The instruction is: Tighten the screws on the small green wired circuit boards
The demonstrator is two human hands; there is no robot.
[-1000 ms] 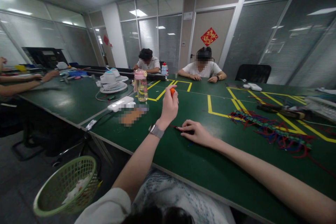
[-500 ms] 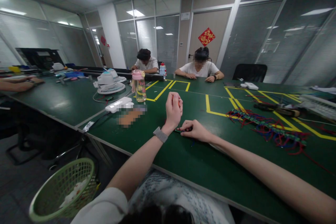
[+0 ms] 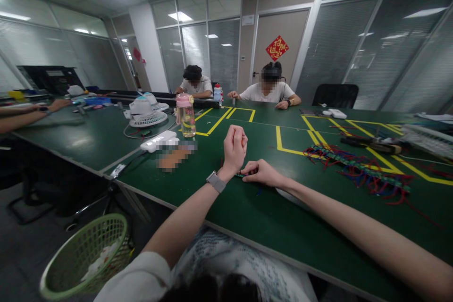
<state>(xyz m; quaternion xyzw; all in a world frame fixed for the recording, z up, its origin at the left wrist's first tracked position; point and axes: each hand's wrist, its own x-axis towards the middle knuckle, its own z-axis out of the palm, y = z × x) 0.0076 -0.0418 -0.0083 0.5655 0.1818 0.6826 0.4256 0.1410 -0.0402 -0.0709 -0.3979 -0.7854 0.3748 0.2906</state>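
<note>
Head view, looking forward and down: two bare hands meet over a green table (image 3: 191, 174), close to the middle of its near edge. At the right hand's (image 3: 264, 173) fingertips, low over the tabletop, is a small green circuit board (image 3: 239, 175); thumb and forefinger pinch its right end, and the rest is partly hidden by the other wrist. The left hand (image 3: 234, 148) is raised just beside and above it, fingers curled closed around an orange handle (image 3: 242, 142), of which only a sliver shows. The board is probably very light, thin and stiff, with delicate parts, so it is best held by its edges, clear of any components. The handle looks rigid and easy to enclose in a fist. Toward the table's right edge lies a long row of wired circuit boards (image 3: 357, 167) trailing red and blue wires. Compared with one second ago, the left hand has turned and moved right, from apart to almost over the board, hiding most of the orange; the right hand has hardly moved. Across the table, a co-worker's hand (image 3: 232, 96) has reached out toward a small grey cylinder (image 3: 233, 102) near the far edge.
</note>
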